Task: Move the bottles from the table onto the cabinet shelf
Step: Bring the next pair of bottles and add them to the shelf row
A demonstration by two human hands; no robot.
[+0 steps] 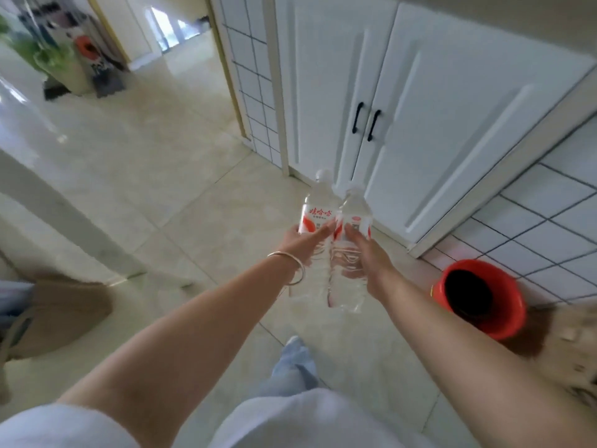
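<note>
Each bottle wears a white and red label; the left bottle (315,218) shows red Chinese characters reading 娃哈哈, with smaller print below too blurred to read. The right bottle (350,240) has a red oval mark and a grey patch on its label, neither legible. Both are clear plastic, held out in the air side by side and touching, caps pointing toward the white cabinet (403,124). The left hand (307,242), a silver bangle (290,266) on its wrist, is wrapped around the left bottle's middle; the right hand (365,257) is closed around the right bottle the same way. The cabinet's two doors are shut, with black handles (366,122) meeting at the centre. Glossy cream tiles cover the floor (161,150), a red bucket (478,299) stands near the cabinet's lower corner, and a white table edge (48,195) runs along the left.
</note>
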